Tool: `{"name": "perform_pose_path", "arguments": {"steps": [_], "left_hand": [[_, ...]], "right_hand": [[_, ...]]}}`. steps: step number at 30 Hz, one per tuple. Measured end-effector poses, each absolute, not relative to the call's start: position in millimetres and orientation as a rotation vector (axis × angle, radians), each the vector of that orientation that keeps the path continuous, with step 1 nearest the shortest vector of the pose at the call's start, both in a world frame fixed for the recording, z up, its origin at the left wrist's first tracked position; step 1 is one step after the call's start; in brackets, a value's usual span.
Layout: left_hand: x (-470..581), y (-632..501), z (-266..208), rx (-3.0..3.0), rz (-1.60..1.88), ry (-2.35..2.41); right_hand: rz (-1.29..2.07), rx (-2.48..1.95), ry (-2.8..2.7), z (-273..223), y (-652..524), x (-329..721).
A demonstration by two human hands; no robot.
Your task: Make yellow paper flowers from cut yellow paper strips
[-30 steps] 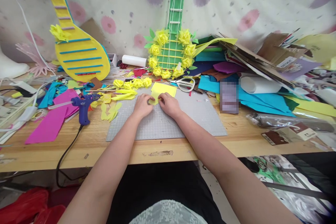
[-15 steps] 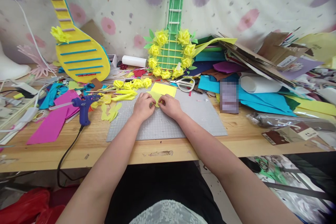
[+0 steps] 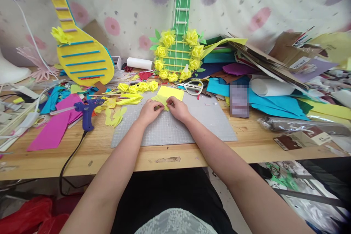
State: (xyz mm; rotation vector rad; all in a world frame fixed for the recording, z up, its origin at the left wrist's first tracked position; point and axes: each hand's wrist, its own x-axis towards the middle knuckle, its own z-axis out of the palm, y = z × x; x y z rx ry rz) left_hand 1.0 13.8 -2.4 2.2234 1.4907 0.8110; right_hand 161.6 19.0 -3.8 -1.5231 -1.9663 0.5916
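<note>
Over the grey cutting mat (image 3: 208,124), my left hand (image 3: 150,111) and my right hand (image 3: 177,109) pinch a small piece of yellow paper (image 3: 162,100) between them. The fingers of both hands are closed on its edges. Just behind it lies a flat yellow paper sheet (image 3: 172,92), partly hidden by my right hand. Several yellow paper flowers (image 3: 142,87) sit in a row beyond my left hand. Scissors (image 3: 194,87) with white handles rest at the mat's back edge.
A blue glue gun (image 3: 87,113) stands on the left, its cord hanging over the table edge. Behind stand a yellow paper instrument (image 3: 85,58) and a green one (image 3: 179,56) ringed with flowers. Coloured sheets (image 3: 274,106) and cardboard (image 3: 263,58) pile up on the right.
My left hand has shifted slightly left and its fingers have moved on the paper's edge. My right hand stays nearly in place, still pinching the paper.
</note>
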Motion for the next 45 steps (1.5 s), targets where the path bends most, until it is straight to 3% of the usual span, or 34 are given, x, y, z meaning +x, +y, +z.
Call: {"name": "perform_pose_path", "arguments": {"steps": [20, 45], "left_hand": [[15.7, 13.5, -0.4, 2.080, 0.813, 1.761], [16.2, 8.8, -0.6, 2.333, 0.711, 1.812]], "right_hand": [[0.529, -1.495, -2.071, -0.9, 14.5, 160.2], [0.523, -1.495, -2.095, -2.1, 14.3, 159.2]]}}
